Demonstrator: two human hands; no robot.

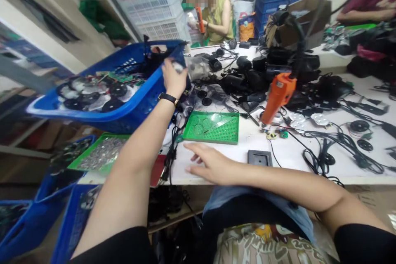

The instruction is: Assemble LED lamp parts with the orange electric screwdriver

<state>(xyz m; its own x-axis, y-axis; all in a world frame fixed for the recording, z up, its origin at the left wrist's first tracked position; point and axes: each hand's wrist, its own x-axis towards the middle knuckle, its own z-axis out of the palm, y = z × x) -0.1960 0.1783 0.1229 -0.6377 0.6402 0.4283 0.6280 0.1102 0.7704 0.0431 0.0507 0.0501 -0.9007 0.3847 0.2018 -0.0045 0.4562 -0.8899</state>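
You wear a black watch (168,98) on the wrist at 6 o'clock from your left grip (173,79). Black short sleeves (123,247) cover both upper arms. At 6 o'clock in view, blue cloth (235,197) lies across your lap above printed yellow-and-red fabric (262,240)

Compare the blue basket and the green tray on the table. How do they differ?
Depth: the blue basket is deep with slotted walls; the green tray is shallow and flat.
Pose: the basket is tilted, its rim gripped by the left hand; the tray lies level on the table, near the open right hand.
Load: the basket holds many round black and silvery parts; the tray is mostly bare.
Both look like perforated plastic.
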